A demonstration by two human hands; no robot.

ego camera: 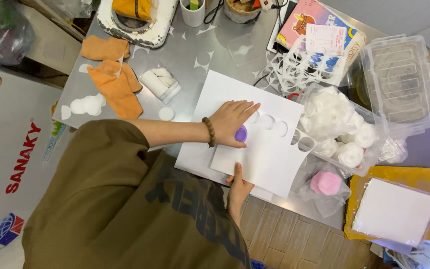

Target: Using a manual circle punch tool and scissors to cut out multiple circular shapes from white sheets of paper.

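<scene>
Nearest the body, the right hand comes up over the table's near edge. Its thumb lies on top of the white sheet, pointing away from the person. Its fingers are hidden beneath the paper, so it appears to pinch that edge, though the grip underneath cannot be seen. The sheet lies skewed on the steel table, with its long axis running from near-left to far-right. A row of round holes runs along its far edge. It rests on a larger white sheet, which it mostly covers. Just beyond, the left hand, with a bead bracelet at the wrist, lies flat and open on the paper, fingers together and pointing towards the holes. A small purple round piece sits on the sheet against the thumb side of that hand, and whether it is gripped or merely touched is unclear. Farther right stands a clear tub of white fluffy rounds, with a pink round in a bag beside it. At the far left lie orange cloths.
</scene>
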